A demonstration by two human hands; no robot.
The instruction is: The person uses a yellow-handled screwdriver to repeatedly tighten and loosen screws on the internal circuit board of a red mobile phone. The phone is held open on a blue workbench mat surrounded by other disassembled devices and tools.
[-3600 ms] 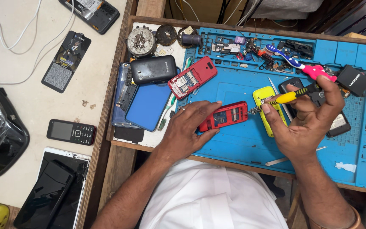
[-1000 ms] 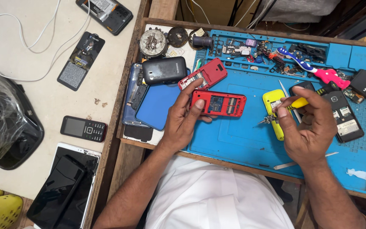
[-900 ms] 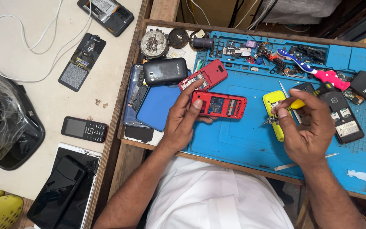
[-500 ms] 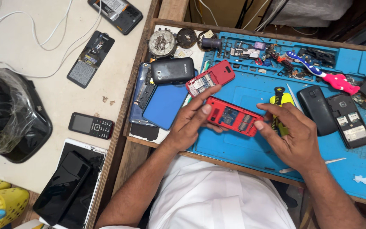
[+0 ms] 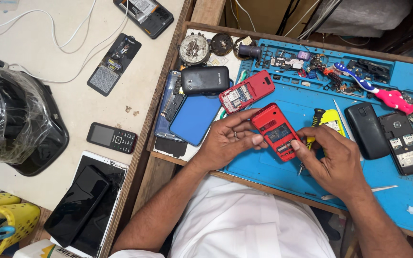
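Landmark: blue silicone repair mat (image 5: 264, 167) on the bench.

My left hand (image 5: 225, 143) and right hand (image 5: 333, 162) meet over the mat's near-centre. Between them: the small red plastic bar phone with its back cover off (image 5: 278, 131), battery bay and contacts facing up, lifted slightly off the mat and tilted. Left fingers (image 5: 252, 140) are curled along the phone's left edge, holding it. Right fingers (image 5: 296, 143) pinch its lower right corner; the same hand also seems to trap the yellow-and-black handled screwdriver (image 5: 314, 125) against the palm, tip hidden.

A second red opened phone body (image 5: 246, 91) lies on the mat's upper left part, apart from the one held. A black rounded back cover (image 5: 363, 130) rests on the mat's right side.

Judgement: inspection or repositioning of the opened phone, tool parked, not engaged. Next move likely calls for a steady left-hand brace and bringing the driver tip round to a screw; small screws could slip.
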